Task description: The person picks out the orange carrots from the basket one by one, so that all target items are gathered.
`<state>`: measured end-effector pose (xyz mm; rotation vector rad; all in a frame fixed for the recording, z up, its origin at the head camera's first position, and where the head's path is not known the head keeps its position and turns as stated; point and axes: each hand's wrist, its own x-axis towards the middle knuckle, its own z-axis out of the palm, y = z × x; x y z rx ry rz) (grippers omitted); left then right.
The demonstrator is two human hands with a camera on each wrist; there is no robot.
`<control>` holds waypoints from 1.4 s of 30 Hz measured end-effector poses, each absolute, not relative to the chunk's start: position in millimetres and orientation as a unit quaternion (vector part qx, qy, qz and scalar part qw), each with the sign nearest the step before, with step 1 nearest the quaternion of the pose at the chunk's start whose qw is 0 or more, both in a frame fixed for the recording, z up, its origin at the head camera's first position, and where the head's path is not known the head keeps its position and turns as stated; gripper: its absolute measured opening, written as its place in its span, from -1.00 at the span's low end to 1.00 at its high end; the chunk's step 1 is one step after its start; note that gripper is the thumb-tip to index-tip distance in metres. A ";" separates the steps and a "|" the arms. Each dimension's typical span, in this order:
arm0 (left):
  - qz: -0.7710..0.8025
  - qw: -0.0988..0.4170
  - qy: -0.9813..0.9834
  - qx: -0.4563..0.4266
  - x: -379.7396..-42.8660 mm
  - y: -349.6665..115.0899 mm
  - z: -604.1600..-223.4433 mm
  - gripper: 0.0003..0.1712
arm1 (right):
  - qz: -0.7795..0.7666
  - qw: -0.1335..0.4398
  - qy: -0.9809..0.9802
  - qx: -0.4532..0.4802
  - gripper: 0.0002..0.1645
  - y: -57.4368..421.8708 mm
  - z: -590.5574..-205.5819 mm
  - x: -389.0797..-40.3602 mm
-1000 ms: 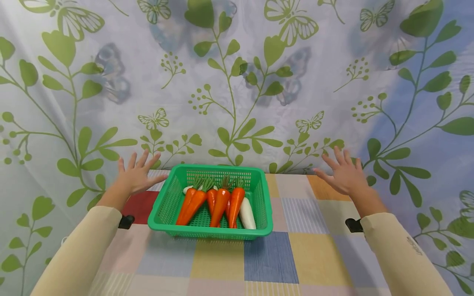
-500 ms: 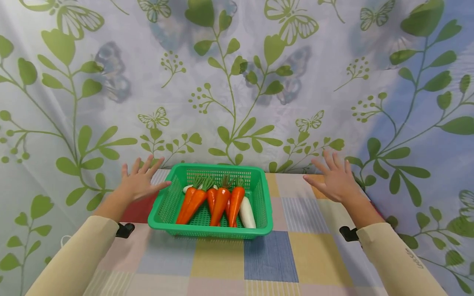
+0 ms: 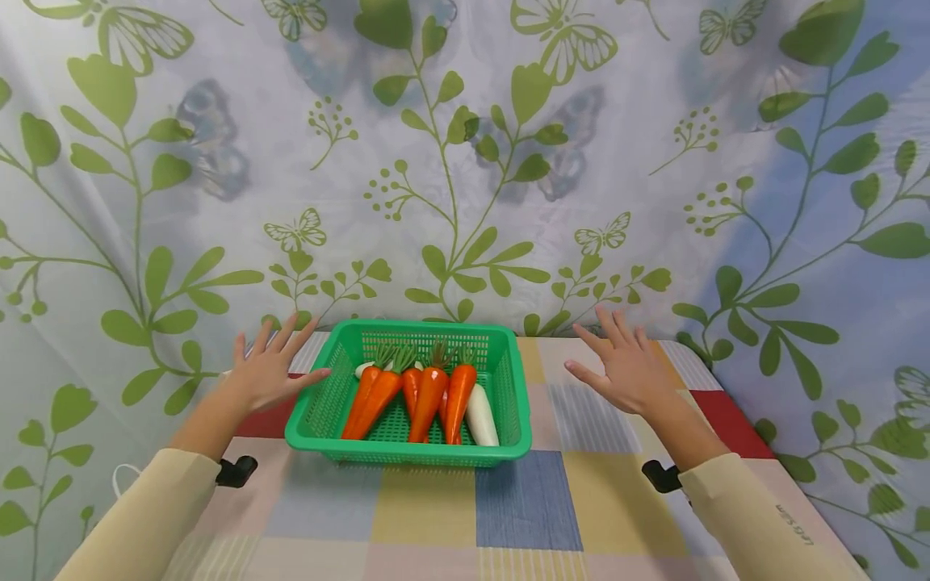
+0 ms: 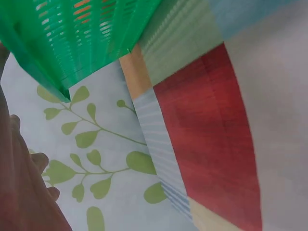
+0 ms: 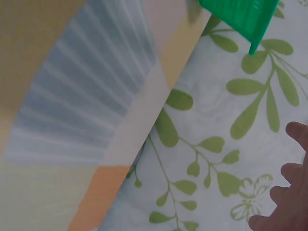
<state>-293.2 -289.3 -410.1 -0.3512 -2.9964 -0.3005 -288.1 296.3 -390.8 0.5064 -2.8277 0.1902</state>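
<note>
A green plastic basket (image 3: 407, 453) stands on the table in the head view, holding several orange carrots (image 3: 429, 403) with green tops and a white radish (image 3: 481, 415) at its right end. Something white peeks out behind the carrots, mostly hidden. My left hand (image 3: 265, 375) hovers with fingers spread beside the basket's left side, its thumb near the rim. To the right of the basket, my right hand (image 3: 625, 367) is held in the air, fingers spread, touching nothing. Each wrist view catches part of the basket wall (image 4: 91, 38) and some fingertips (image 5: 291, 173).
A patchwork-patterned cloth (image 3: 526, 508) covers the table. Behind it hangs a pale curtain (image 3: 465, 202) printed with green leaves and butterflies. A white cord (image 3: 119, 476) shows at the table's left. Black straps (image 3: 661, 476) with small mounts sit on both wrists.
My right hand has moved left, closer to the basket. The left hand has shifted slightly and stays beside the basket. The basket and its vegetables have stayed in place.
</note>
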 end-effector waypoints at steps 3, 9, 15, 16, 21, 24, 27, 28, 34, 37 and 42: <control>-0.106 0.059 -0.986 -0.115 -288.4 -289.3 -413.5 0.11 | 0.084 0.131 -0.970 0.187 -0.10 284.5 -394.8 -283.4; -0.132 0.074 -0.982 -0.114 -280.9 -285.0 -417.0 0.09 | 0.100 0.151 -0.960 0.212 -0.14 263.2 -402.5 -276.2; -0.159 0.079 -0.977 -0.115 -277.2 -280.7 -420.2 0.06 | 0.128 0.163 -0.949 0.236 -0.18 245.3 -409.1 -272.1; -0.164 0.080 -0.976 -0.116 -277.1 -280.2 -421.2 0.05 | 0.137 0.163 -0.947 0.240 -0.18 242.7 -410.4 -271.9; -0.196 0.080 -0.971 -0.114 -278.4 -279.7 -428.1 0.02 | 0.190 0.152 -0.937 0.250 -0.20 228.8 -414.6 -269.3; -0.213 0.082 -0.967 -0.118 -279.0 -279.6 -431.5 0.00 | 0.223 0.140 -0.932 0.251 -0.22 220.4 -417.3 -267.9; -0.240 0.085 -0.959 -0.122 -279.6 -280.4 -433.8 -0.02 | 0.255 0.129 -0.926 0.248 -0.22 212.3 -417.4 -266.4; -0.249 0.086 -0.957 -0.124 -280.0 -280.8 -434.5 -0.03 | 0.265 0.125 -0.924 0.247 -0.22 209.9 -417.4 -266.4; -0.308 0.084 -0.939 -0.128 -279.6 -281.4 -436.8 -0.05 | 0.312 0.109 -0.914 0.234 -0.18 197.7 -417.3 -265.6; -0.336 0.072 -0.933 -0.112 -278.6 -282.4 -437.9 -0.05 | 0.337 0.103 -0.906 0.234 -0.18 192.1 -418.4 -265.4; -0.403 0.047 -0.908 -0.103 -278.5 -285.4 -440.4 -0.10 | 0.386 0.093 -0.885 0.242 -0.22 183.2 -419.7 -266.4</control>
